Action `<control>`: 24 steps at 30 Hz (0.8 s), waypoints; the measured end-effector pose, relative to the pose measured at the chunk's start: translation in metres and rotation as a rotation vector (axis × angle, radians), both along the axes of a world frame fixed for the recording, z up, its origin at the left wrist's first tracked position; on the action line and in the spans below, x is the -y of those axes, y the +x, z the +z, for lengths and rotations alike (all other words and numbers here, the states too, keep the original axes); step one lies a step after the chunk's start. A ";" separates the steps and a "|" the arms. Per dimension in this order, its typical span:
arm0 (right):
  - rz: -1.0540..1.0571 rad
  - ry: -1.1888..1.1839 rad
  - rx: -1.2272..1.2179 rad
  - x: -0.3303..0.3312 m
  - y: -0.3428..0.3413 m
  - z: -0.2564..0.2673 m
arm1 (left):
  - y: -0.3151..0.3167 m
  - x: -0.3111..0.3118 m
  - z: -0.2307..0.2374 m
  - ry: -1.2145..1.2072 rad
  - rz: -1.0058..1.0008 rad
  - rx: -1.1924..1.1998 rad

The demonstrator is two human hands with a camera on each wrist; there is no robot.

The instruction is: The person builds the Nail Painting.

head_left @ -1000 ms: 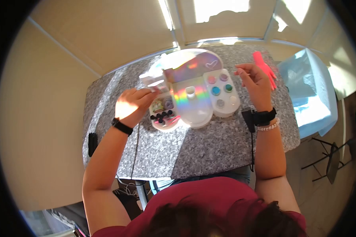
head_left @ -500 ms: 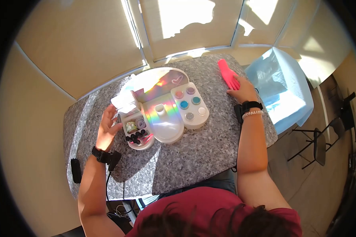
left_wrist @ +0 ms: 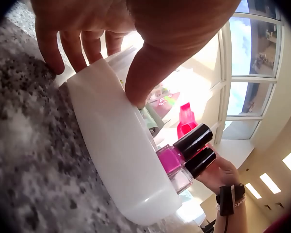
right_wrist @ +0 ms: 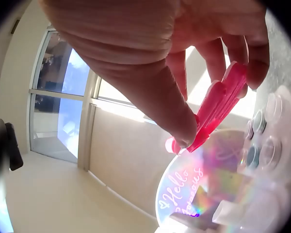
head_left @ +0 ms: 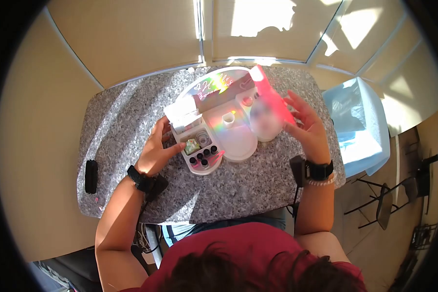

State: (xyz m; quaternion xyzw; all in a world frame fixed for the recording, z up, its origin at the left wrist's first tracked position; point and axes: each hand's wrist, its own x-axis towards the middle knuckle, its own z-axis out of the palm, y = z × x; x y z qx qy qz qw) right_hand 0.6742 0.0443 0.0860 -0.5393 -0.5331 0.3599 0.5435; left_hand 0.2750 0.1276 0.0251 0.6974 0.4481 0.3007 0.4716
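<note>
In the head view my right hand [head_left: 306, 129] pinches a pink practice hand [head_left: 265, 87], blurred, over the right tray of an open white nail kit [head_left: 238, 151]. The right wrist view shows my thumb against the practice hand's pink fingers [right_wrist: 213, 107]. My left hand [head_left: 153, 151] grips the kit's left tray; in the left wrist view the thumb crosses the white wall's [left_wrist: 121, 150] rim, fingers on the far side. Black-capped nail polish bottles [left_wrist: 194, 141] stand in that tray, behind the wall. Small jars [right_wrist: 269, 148] sit in the right tray.
The kit's shiny lid [right_wrist: 184, 189] stands raised at the back, lettered in pink. A black object [head_left: 91, 176] lies at the granite-patterned table's [head_left: 126, 112] left edge. Beyond the right edge stands a blue-covered bin [head_left: 357, 126], with a folding chair [head_left: 384, 207] nearby.
My right hand reached the pink practice hand on the table, picked it up and brought it left over the kit. My left hand moved down from the white box to the left tray's side.
</note>
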 end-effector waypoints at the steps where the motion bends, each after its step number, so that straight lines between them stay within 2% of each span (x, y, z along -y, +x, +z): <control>1: 0.044 -0.020 -0.040 0.007 -0.018 -0.001 | 0.002 0.005 0.000 0.001 0.025 0.002; 6: 0.210 -0.090 -0.227 0.013 -0.065 -0.029 | 0.007 0.017 -0.007 0.055 0.080 -0.010; 8: 0.186 0.024 -0.041 0.009 -0.070 -0.040 | 0.008 0.020 -0.009 0.081 0.095 -0.002; 9: 0.195 0.022 -0.036 0.008 -0.072 -0.038 | 0.009 0.021 -0.007 0.084 0.094 -0.009; 11: 0.111 0.141 0.418 0.007 -0.076 -0.034 | 0.008 0.021 -0.007 0.088 0.087 -0.038; 12: 0.117 0.141 0.422 0.006 -0.079 -0.034 | 0.007 0.021 -0.008 0.087 0.092 -0.034; 14: 0.058 0.231 0.725 0.007 -0.083 -0.036 | 0.007 0.021 -0.008 0.097 0.074 -0.024; 15: 0.061 0.234 0.727 0.009 -0.087 -0.033 | 0.007 0.021 -0.008 0.098 0.078 -0.023; 17: 0.017 0.239 0.899 0.014 -0.096 -0.021 | 0.008 0.021 -0.009 0.110 0.099 -0.030; 24: 0.031 0.242 1.000 0.014 -0.104 -0.015 | 0.008 0.020 -0.010 0.106 0.091 -0.005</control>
